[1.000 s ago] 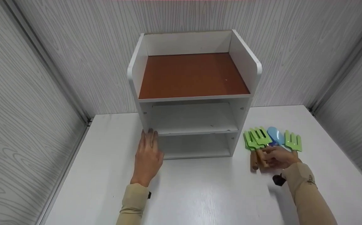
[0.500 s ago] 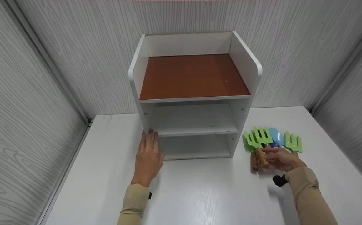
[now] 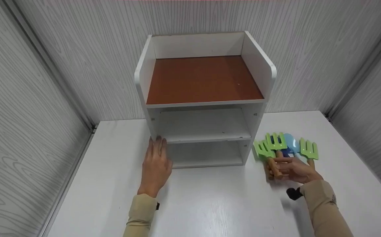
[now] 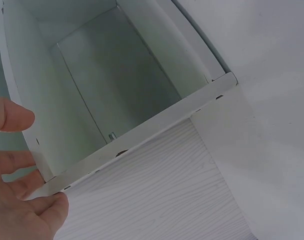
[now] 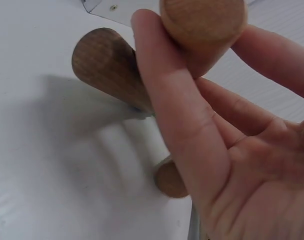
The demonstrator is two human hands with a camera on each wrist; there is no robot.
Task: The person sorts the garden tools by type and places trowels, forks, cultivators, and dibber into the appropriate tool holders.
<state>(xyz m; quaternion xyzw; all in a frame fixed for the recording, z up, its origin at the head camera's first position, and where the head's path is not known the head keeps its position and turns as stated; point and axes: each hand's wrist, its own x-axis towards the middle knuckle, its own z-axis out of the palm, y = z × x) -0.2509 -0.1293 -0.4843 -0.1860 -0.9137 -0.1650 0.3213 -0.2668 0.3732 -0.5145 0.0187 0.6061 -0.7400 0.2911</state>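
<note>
My left hand (image 3: 156, 168) rests with straight fingers on the lower left side panel of a white shelf unit (image 3: 207, 102); in the left wrist view its fingertips touch the panel's edge. To the right of the unit, my right hand (image 3: 294, 168) holds a green hand fork (image 3: 263, 149) by its wooden handle (image 5: 204, 25). A second green fork (image 3: 276, 142) overlaps it, its handle partly behind my fingers; whether I grip that one too, I cannot tell. Another handle (image 5: 104, 60) shows below. Close by lie a light-blue shovel (image 3: 292, 143), something dark blue, and a third green fork (image 3: 309, 149).
The shelf unit has a brown top board (image 3: 205, 80) between raised sides and two compartments below. It stands on a white table (image 3: 210, 204) against the back wall (image 3: 197, 16). Grey wood-grain walls flank the table left and right.
My right hand has shifted slightly, parting the two left forks. The held fork's head leans further left, and the second one stands more upright. My left hand stays put.
</note>
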